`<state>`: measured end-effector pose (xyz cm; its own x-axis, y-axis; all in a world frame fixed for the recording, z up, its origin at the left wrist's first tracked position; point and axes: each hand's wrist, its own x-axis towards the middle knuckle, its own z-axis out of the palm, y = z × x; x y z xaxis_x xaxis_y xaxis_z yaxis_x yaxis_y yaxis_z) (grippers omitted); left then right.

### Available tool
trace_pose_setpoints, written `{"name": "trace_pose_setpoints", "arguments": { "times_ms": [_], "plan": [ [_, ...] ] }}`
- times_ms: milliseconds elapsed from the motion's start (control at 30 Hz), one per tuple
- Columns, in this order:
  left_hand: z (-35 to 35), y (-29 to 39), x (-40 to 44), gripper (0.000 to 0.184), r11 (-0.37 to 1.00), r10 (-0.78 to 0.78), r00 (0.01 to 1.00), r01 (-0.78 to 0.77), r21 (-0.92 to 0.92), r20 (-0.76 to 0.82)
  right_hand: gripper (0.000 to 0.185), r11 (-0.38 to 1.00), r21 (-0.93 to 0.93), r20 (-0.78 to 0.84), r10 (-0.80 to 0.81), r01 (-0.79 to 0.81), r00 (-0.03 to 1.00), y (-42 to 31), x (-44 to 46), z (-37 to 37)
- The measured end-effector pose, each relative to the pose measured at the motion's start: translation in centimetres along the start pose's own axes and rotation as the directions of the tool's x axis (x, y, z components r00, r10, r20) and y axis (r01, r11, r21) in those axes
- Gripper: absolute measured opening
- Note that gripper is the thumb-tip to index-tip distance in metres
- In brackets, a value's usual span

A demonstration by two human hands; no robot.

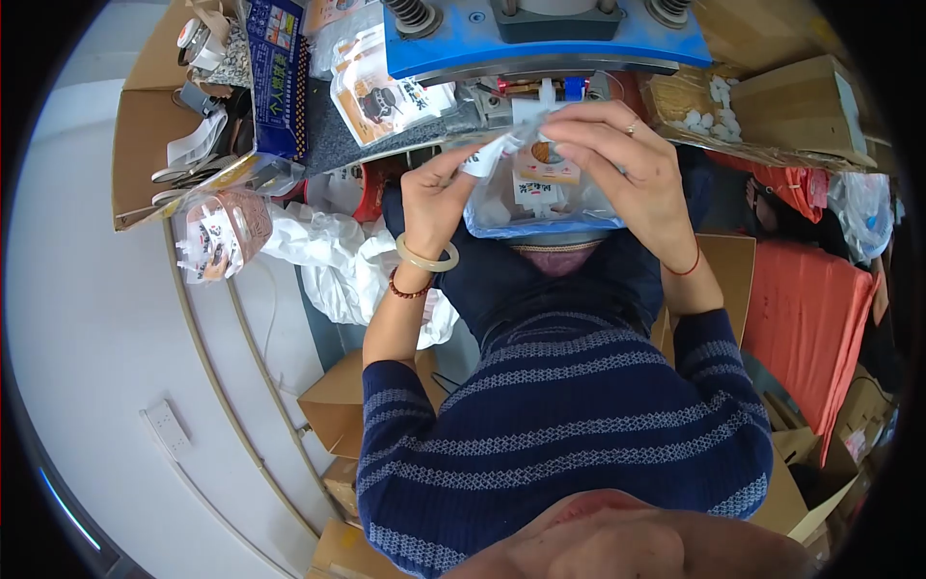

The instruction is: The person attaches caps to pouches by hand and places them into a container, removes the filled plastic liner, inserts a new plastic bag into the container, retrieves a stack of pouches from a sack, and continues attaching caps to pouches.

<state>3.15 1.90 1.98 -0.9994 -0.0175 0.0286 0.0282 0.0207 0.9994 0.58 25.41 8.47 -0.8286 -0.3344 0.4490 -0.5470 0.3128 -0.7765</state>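
My left hand (434, 198) is closed on a small white printed plastic pouch (490, 154), gripping it between thumb and fingers. The fingers of my right hand (622, 159) pinch the pouch's see-through end, so it stretches between both hands. Right below, on my lap, sits a blue-rimmed bin (545, 230) with more printed pouches (545, 174) in it. Just beyond my hands is the blue plate of a press machine (550, 48), with springs on its posts.
Flat printed pouches (381, 96) lie on the bench at left, beside a dark blue packet (277, 77). An open carton (145, 145) and a filled pouch (227, 232) are further left. White pellets (714, 116) and a cardboard box (805, 106) are at right.
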Motion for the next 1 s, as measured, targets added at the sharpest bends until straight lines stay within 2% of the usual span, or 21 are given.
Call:
{"name": "trace_pose_setpoints", "arguments": {
  "times_ms": [33,67,133,200,233,300,333,400,433,500,533,567,633,700,767,800,833,867,900,967,1000],
  "plan": [
    [0.2,0.2,0.0,0.025,0.999,-0.009,0.999,0.007,0.048,0.043,0.025,0.995,-0.027,0.004,-0.099,0.099,0.995,-0.5,0.8,-0.2],
    [0.3,0.4,0.1,0.025,0.995,-0.017,0.997,0.010,0.095,0.080,0.022,0.999,-0.024,0.019,-0.026,0.027,0.999,-0.4,0.9,0.3],
    [0.2,0.9,0.5,0.021,0.984,-0.028,0.994,0.009,0.176,0.107,0.021,0.995,-0.090,0.105,-0.039,0.048,0.994,0.3,1.6,-0.6],
    [-0.1,0.7,1.3,0.018,0.971,-0.162,0.930,0.090,0.222,0.329,0.022,0.980,-0.181,0.272,-0.032,0.084,0.962,1.0,1.8,-1.7],
    [-0.1,0.1,1.8,0.018,0.970,-0.166,0.927,0.092,0.224,0.337,0.022,0.980,-0.183,0.267,-0.025,0.076,0.963,1.7,1.6,-1.7],
    [-0.3,-2.0,2.7,0.020,0.908,-0.409,0.704,0.378,0.181,0.580,0.027,0.986,-0.165,0.464,0.065,0.014,0.883,3.7,1.4,-1.4],
    [0.8,-3.0,2.6,0.021,0.877,-0.391,0.726,0.481,-0.013,0.566,0.031,0.988,-0.142,0.427,0.121,-0.066,0.896,5.0,1.2,-1.2],
    [2.2,-4.4,3.5,0.024,0.703,-0.427,0.732,0.638,-0.314,0.530,0.033,0.946,-0.188,0.149,0.295,-0.265,0.944,6.8,0.8,-1.2],
    [2.6,-4.6,4.5,0.023,0.650,-0.437,0.731,0.659,-0.378,0.524,0.031,0.898,-0.400,0.062,0.225,-0.183,0.972,7.6,0.5,-1.9],
    [2.9,-5.2,6.7,0.020,0.567,-0.456,0.710,0.697,-0.439,0.537,0.028,0.730,-0.664,-0.076,0.145,-0.159,0.986,9.8,-1.0,-3.8],
    [3.7,-4.8,7.3,0.018,0.582,-0.473,0.750,0.660,-0.475,0.463,0.024,0.650,-0.684,-0.117,0.352,-0.332,0.929,9.6,-0.5,-4.9],
    [4.0,-4.8,7.5,0.018,0.585,-0.467,0.752,0.657,-0.475,0.465,0.024,0.648,-0.686,-0.120,0.347,-0.330,0.930,11.1,-0.2,-5.6],
    [4.2,-5.0,7.3,0.019,0.583,-0.479,0.756,0.654,-0.481,0.447,0.022,0.621,-0.762,-0.212,0.031,-0.184,0.977,16.0,0.1,-6.8],
    [3.8,-5.7,6.8,0.022,0.615,-0.471,0.767,0.639,-0.462,0.435,0.021,0.628,-0.761,-0.189,0.026,-0.164,0.982,19.5,-0.2,-6.8],
    [2.2,-5.5,6.3,0.025,0.866,-0.411,0.877,0.461,-0.193,0.249,0.020,0.636,-0.763,-0.148,0.005,-0.118,0.989,20.4,0.3,-7.1],
    [0.8,-5.2,6.3,0.029,0.983,-0.174,0.981,0.178,-0.049,0.081,0.021,0.645,-0.705,-0.235,0.178,-0.294,0.955,20.2,0.1,-7.2],
    [-0.1,-5.1,6.5,0.036,1.000,-0.016,0.984,0.014,-0.012,-0.180,0.023,0.620,-0.631,-0.309,0.351,-0.467,0.884,18.7,0.3,-7.1],
    [-3.0,-6.5,7.3,0.050,0.917,0.264,0.943,-0.181,0.355,-0.203,0.025,0.634,-0.572,-0.355,0.381,-0.520,0.854,16.7,0.1,-7.4],
    [-4.4,-6.0,7.4,0.065,0.581,0.559,0.828,-0.367,0.726,-0.029,0.025,0.639,-0.569,-0.353,0.380,-0.518,0.855,15.1,-0.4,-7.7],
    [-7.2,-9.9,6.2,0.065,0.490,0.471,0.855,-0.459,0.741,0.219,0.024,0.812,-0.460,-0.391,0.178,-0.359,0.903,12.3,-1.8,-8.2],
    [-7.3,-9.4,5.2,0.051,0.298,0.422,0.846,-0.468,0.832,0.325,0.024,0.814,-0.461,-0.396,0.167,-0.353,0.903,10.4,-2.2,-8.3]
  ]
}}
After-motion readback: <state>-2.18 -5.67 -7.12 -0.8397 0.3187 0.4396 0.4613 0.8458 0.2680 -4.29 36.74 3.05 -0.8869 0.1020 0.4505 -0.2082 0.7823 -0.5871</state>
